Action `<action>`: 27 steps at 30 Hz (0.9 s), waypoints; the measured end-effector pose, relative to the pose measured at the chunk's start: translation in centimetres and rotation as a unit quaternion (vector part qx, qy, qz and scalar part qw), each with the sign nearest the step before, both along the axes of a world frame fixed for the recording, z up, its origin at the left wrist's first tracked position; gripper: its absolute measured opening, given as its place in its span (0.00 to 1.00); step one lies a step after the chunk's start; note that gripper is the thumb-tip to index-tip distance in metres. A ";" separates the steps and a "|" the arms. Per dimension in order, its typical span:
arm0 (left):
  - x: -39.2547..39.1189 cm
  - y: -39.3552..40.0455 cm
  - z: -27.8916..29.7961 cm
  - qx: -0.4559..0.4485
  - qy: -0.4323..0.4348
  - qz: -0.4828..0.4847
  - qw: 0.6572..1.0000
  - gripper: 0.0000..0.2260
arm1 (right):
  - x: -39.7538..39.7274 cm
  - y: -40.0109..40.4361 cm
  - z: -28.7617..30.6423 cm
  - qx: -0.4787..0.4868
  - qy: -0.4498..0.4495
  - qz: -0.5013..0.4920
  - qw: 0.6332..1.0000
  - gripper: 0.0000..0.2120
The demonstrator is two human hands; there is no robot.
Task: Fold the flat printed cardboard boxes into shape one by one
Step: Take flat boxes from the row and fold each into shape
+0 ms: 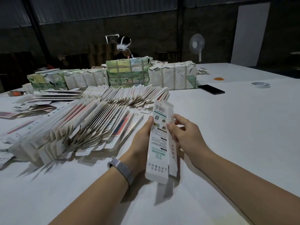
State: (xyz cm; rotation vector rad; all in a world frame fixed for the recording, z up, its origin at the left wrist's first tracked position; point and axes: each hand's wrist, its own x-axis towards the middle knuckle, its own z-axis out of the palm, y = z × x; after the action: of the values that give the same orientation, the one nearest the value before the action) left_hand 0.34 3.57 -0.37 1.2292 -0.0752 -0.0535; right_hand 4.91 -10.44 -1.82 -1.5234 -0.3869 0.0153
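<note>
The long printed box is held between both hands above the white table, barcode end pointing away from the person and partly opened into shape. The left hand grips its left edge with the thumb on the printed face, while the right hand pinches the right side panel with curled fingertips. Fanned stacks of flat boxes lie to the left; strapped bundles, a phone and a tape roll sit farther back
</note>
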 end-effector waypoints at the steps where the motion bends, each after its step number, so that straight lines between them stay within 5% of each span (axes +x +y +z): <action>1: -0.1 -0.3 0.1 0.004 -0.002 -0.006 1.000 0.22 | -0.2 -0.1 0.2 0.010 0.001 0.020 1.000 0.14; 8: -0.3 -1.4 -0.1 0.001 -0.030 -0.004 1.000 0.24 | -0.2 -0.6 0.1 0.062 0.000 0.041 0.997 0.09; 27: 0.5 -1.5 -0.9 0.028 -0.020 0.084 0.996 0.11 | -0.3 -0.6 0.8 0.099 0.006 0.092 0.991 0.20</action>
State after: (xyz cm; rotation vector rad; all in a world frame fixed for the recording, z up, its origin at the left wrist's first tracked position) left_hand 0.84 2.09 -1.31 1.2889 -0.0057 0.1168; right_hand 4.59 -11.07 -1.03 -1.2876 -0.5038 0.1265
